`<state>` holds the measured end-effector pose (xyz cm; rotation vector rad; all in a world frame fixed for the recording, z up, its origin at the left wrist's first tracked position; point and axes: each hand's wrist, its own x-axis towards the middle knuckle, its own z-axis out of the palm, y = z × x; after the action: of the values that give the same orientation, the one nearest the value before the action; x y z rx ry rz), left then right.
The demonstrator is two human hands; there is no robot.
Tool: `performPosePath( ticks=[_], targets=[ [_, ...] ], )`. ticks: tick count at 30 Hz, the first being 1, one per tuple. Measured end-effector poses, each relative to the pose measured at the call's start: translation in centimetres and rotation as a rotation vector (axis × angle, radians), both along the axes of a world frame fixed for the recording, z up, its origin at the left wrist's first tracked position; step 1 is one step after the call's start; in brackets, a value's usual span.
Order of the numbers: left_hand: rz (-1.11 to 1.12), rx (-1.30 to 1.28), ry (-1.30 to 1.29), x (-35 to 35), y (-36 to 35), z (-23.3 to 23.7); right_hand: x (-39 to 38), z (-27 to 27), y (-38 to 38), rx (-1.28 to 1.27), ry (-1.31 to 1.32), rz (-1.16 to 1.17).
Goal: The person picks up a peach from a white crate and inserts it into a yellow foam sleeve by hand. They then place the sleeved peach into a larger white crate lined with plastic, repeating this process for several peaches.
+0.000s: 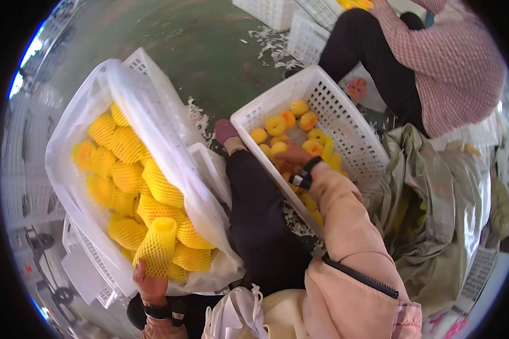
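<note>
My left hand [147, 282] is closed round the lower end of a yellow foam net sleeve [157, 244], which stands upright at the near edge of the lined crate [116, 76]. Net-wrapped fruits [128, 176] fill that crate. My right hand [288, 151] reaches into the white slotted crate [345, 101], among loose orange-yellow peaches [276, 125]. Its fingers are partly hidden, and what they hold, if anything, cannot be made out. Loose yellow net sleeves [329, 152] lie beside the peaches.
A co-worker [452, 68] sits at the upper right, near more white crates [305, 37]. An open woven sack [435, 186] with yellow pieces inside stands at the right. Shredded white paper [274, 45] lies on the green floor [209, 51]. My leg lies between the two crates.
</note>
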<state>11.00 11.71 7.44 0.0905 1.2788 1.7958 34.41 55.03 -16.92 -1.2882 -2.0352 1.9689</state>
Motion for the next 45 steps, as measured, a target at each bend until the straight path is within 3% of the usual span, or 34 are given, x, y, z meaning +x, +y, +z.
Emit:
performPosePath(
  ticks=[1,2,3,4,8,10,11,13,15,18,21,23,25,27,28,30,31,33,34,36,40,43,44,45],
  targets=[
    [0.031,0.016,-0.005,0.2,-0.2,0.0,0.8,0.7,-0.1,-0.339,0.231,-0.235],
    [0.018,-0.031,-0.01,0.5,-0.4,-0.1,1.3,3.1,-0.2,-0.318,0.221,-0.203],
    [0.002,-0.076,-0.02,0.8,-0.4,-0.2,2.0,7.2,-0.7,-0.524,0.521,-0.28],
    [-0.058,0.118,-0.173,1.5,1.2,0.8,2.6,10.9,-1.4,-0.734,0.817,-0.357],
    [-0.195,0.226,-0.356,3.7,3.3,2.3,1.0,21.0,-5.0,-0.565,0.946,-0.025],
    [-0.262,0.279,-0.418,4.3,3.4,2.1,-1.3,26.6,-8.7,-0.149,0.861,0.204],
    [-0.283,0.3,-0.441,4.5,3.1,1.9,-2.6,29.1,-11.2,-0.203,0.874,0.239],
    [-0.236,0.284,-0.417,5.0,3.1,3.3,-4.8,30.6,-15.9,-0.185,0.938,0.331],
    [-0.324,0.482,-0.422,4.9,2.5,3.3,-6.7,31.3,-20.7,-0.13,0.99,0.392],
    [-0.289,0.663,-0.503,5.1,1.0,4.4,-8.4,31.0,-25.7,0.104,1.009,0.559],
    [-0.314,0.711,-0.455,4.6,-0.8,3.7,-8.8,30.2,-28.0,0.409,0.857,0.653],
    [-0.329,0.779,-0.469,4.3,-2.0,4.2,-9.2,29.4,-29.5,0.325,0.875,0.603],
    [-0.323,0.541,-0.26,4.3,-3.4,5.2,-8.9,29.6,-30.4,0.244,0.89,0.543],
    [-0.316,0.515,-0.275,4.5,-4.7,5.2,-8.2,30.1,-30.7,0.516,0.789,0.562],
    [-0.316,0.484,-0.287,4.6,-5.2,5.2,-8.0,30.0,-31.4,0.531,0.787,0.563],
    [-0.373,0.519,-0.265,4.9,-6.3,5.0,-7.6,28.8,-33.0,-1.049,0.945,-0.036],
    [-0.422,0.53,-0.252,5.3,-7.0,4.7,-7.4,27.8,-33.6,-1.129,0.767,0.045],
    [-0.463,0.585,-0.256,5.4,-7.4,3.6,-5.3,24.5,-34.7,-0.162,0.379,0.581],
    [-0.526,0.561,-0.26,5.3,-7.9,3.7,-5.5,23.9,-34.9,-0.162,0.376,0.583],
    [-0.61,0.499,-0.297,5.3,-9.1,3.0,-5.5,23.1,-35.4,-0.565,0.324,0.569],
    [-0.687,0.519,-0.335,5.7,-9.9,3.0,-6.8,28.2,-36.9,-0.645,0.311,0.577],
    [-0.688,0.625,-0.133,5.7,-10.0,4.6,-7.3,31.5,-37.7,-0.73,0.296,0.583],
    [-0.642,0.511,-0.074,5.3,-10.1,3.6,-7.7,30.4,-37.4,-0.998,0.546,0.391],
    [-0.592,0.398,-0.017,5.1,-10.1,2.9,-6.7,30.2,-37.1,-0.894,0.535,-0.08]
  ],
)
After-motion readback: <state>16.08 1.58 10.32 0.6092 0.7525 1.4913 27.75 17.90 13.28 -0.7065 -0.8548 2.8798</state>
